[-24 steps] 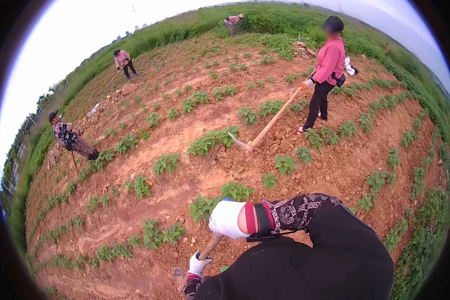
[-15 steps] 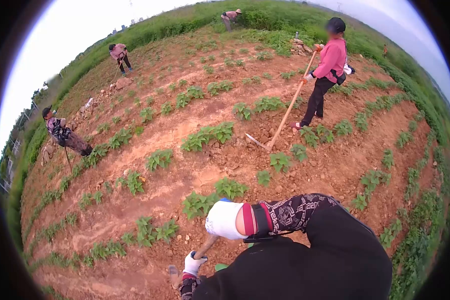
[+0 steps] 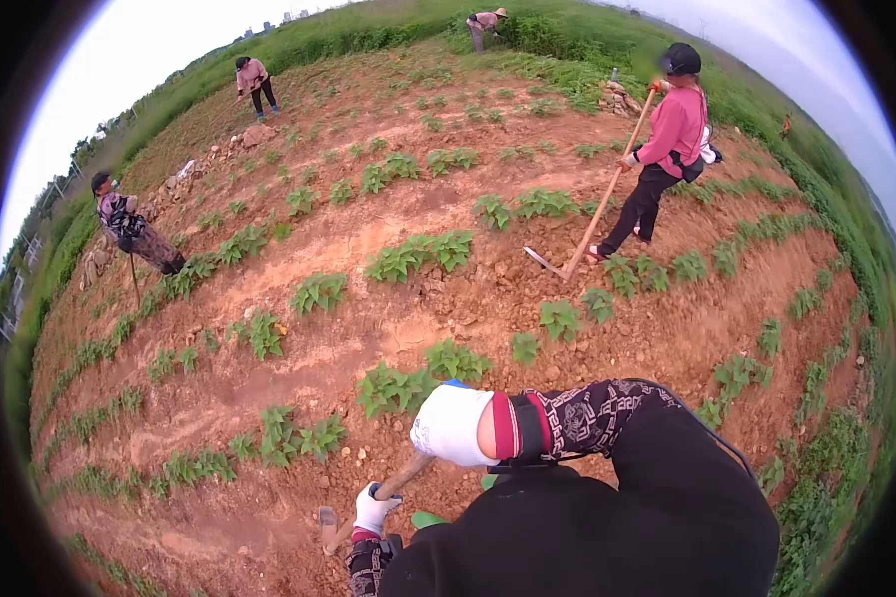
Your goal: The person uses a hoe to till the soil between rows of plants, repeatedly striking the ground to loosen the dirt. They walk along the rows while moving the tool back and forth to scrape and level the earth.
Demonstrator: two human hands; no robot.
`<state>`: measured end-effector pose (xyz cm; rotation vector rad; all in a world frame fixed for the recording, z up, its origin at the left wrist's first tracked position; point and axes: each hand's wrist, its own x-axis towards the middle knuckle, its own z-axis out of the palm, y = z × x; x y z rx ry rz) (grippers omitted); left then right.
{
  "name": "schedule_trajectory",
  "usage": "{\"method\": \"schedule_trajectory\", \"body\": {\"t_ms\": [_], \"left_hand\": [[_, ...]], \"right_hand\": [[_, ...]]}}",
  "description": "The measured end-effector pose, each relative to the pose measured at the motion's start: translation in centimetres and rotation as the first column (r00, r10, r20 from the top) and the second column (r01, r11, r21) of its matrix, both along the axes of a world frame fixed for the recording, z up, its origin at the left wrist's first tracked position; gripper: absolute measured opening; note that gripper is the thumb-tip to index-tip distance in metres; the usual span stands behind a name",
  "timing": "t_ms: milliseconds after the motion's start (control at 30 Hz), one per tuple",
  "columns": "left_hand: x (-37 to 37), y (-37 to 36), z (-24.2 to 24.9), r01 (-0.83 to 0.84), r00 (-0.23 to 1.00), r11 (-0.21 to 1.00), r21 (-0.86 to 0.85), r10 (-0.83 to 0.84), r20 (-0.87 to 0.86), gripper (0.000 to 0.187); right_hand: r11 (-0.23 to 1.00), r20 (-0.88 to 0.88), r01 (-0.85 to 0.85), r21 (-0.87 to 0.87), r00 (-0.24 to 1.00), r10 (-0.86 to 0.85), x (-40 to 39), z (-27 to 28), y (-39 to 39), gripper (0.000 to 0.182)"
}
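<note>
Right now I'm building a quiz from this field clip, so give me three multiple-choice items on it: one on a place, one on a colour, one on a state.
1. Where does the blade of the hoe held by the person in the pink top rest?
A. On the red soil between plant rows
B. On the grass bank
C. Raised overhead

2. What colour are the wearer's gloves?
A. Black
B. White
C. Yellow

3. How do the wearer's hands stand on the wooden handle?
A. Both open, off it
B. Only one holds it
C. Both closed around it

Answers:
1. A: the hoe held by the person in the pink top ends on bare soil beside the plants.
2. B: the right hand and left hand both wear white gloves.
3. C: the wooden handle runs through both gloved fists.
</note>
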<state>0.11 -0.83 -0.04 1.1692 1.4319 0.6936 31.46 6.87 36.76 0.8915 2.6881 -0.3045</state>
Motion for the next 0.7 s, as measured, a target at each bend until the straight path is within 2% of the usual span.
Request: {"method": "schedule_trajectory", "body": {"t_ms": [33,167,333,367,433,567,633,667,700], "left_hand": [[0.3,0.3,0.9,0.016,0.999,1.0,-0.017,-0.016,-0.037,0.034],[-0.3,0.2,-1.3,-0.038,0.992,0.999,-0.007,0.038,0.124,0.036],[-0.2,0.2,-1.8,-0.049,0.989,0.999,-0.018,0.051,0.139,0.033],[-0.2,0.3,-2.1,-0.056,0.989,0.998,-0.017,0.058,0.137,0.033],[-0.7,0.2,-2.4,0.007,1.0,1.0,0.025,-0.007,0.009,0.033],[-0.5,0.1,-1.9,-0.028,0.997,1.0,0.015,0.027,0.076,0.034],[0.0,0.1,0.1,-0.025,0.998,0.999,-0.02,0.026,0.051,0.033],[0.3,0.1,1.3,-0.018,0.997,0.999,-0.045,0.022,0.077,0.033],[0.4,0.2,2.0,0.02,1.0,1.0,0.001,-0.02,-0.012,0.033]], "right_hand": [[1.0,0.004,-0.009,-0.007,1.0,0.009,-0.1,0.1,0.1,0.012],[0.999,0.049,-0.012,-0.033,0.999,0.014,-0.3,0.0,0.2,0.014],[1.0,0.052,-0.008,-0.029,0.999,0.009,0.0,0.7,-0.1,0.015],[1.0,0.051,-0.015,-0.028,0.999,0.016,-0.1,0.7,0.0,0.015],[0.999,0.098,-0.019,-0.044,0.995,0.023,-0.4,0.7,0.1,0.016],[1.0,0.088,-0.004,0.005,0.996,0.003,-0.3,0.6,-0.1,0.014],[1.0,0.046,0.012,0.002,0.999,-0.012,-0.1,0.9,-0.1,0.014],[0.999,0.087,0.021,-0.042,0.996,-0.018,-0.3,1.1,0.1,0.015],[0.999,0.083,0.03,-0.023,0.996,-0.028,-0.3,0.6,0.2,0.015]]}}
